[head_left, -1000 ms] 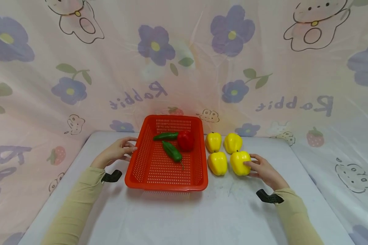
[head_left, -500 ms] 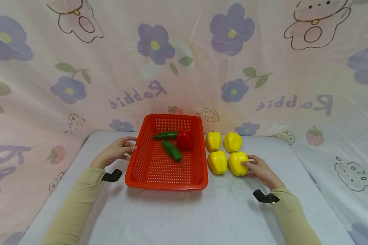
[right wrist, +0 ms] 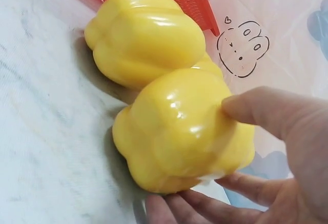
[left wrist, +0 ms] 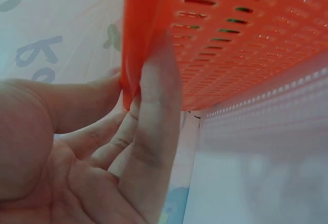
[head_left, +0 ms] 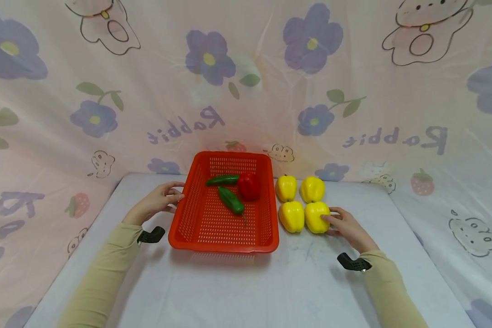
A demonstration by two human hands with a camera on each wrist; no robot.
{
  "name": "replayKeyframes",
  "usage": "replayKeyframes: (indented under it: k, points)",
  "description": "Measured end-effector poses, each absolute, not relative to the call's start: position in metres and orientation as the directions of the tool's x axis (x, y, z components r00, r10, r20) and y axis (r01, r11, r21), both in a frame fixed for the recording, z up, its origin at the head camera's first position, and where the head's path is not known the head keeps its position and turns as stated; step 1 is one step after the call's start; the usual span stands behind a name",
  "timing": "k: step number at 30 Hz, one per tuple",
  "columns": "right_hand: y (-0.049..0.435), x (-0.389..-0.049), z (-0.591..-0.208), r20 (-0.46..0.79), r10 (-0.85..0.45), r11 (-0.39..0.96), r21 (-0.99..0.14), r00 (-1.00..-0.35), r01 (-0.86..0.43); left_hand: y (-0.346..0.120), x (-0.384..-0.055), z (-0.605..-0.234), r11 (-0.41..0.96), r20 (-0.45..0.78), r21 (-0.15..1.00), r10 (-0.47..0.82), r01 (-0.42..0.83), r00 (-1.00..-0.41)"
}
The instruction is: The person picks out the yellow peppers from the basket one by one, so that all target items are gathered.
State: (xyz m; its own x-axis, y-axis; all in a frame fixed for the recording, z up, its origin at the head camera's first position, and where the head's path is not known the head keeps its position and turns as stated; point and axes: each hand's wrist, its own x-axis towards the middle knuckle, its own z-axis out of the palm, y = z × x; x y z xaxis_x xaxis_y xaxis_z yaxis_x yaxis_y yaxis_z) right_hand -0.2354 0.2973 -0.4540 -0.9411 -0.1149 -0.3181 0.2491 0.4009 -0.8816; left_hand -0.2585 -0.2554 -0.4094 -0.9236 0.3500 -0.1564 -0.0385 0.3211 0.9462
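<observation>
At the left side of a red plastic basket (head_left: 223, 246), my left hand (head_left: 157, 202) pinches the rim. In the left wrist view the thumb lies on the rim's outer edge and a finger is tucked behind it. My right hand (head_left: 348, 228) holds the front-right yellow bell pepper (head_left: 317, 217), thumb on one side and fingers low on the other. The right wrist view shows this pepper beside another yellow bell pepper (right wrist: 148, 37). Two more yellow bell peppers (head_left: 286, 188) stand behind, forming two rows. Inside the basket lie a red bell pepper (head_left: 248, 186) and two green peppers (head_left: 231, 200).
A white-covered table (head_left: 238, 291) bears everything. Behind it hangs a patterned curtain (head_left: 246, 114) with flowers and rabbits, close to the basket's far rim. The yellow peppers stand just right of the basket.
My right hand has shifted slightly left with its yellow bell pepper, which now sits close beside the front-left one. The left hand has stayed at the basket's rim.
</observation>
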Motion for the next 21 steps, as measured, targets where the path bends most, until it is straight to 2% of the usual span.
replayKeyframes:
  k: [7, 14, 18, 21]
  points:
    - [0.306, -0.230, -0.452, -0.309, -0.133, 0.442, -0.869, -0.942, 0.223, -0.256, -0.255, -0.411, 0.343, -0.150, 0.939, 0.338, -0.027, -0.929]
    - [0.338, -0.223, -0.438, -0.235, -0.254, 0.528, -0.846, -0.938, 0.069, -0.275, -0.245, -0.411, 0.366, -0.122, 0.931, 0.354, 0.018, -0.927]
    - [0.354, -0.225, -0.426, -0.242, -0.244, 0.669, -0.743, -0.939, 0.018, -0.288, -0.243, -0.411, 0.415, -0.080, 0.908, 0.320, 0.063, -0.944]
    - [0.363, -0.229, -0.420, -0.238, -0.211, 0.771, -0.636, -0.948, -0.012, -0.296, -0.244, -0.412, 0.519, -0.031, 0.845, 0.280, 0.125, -0.959]
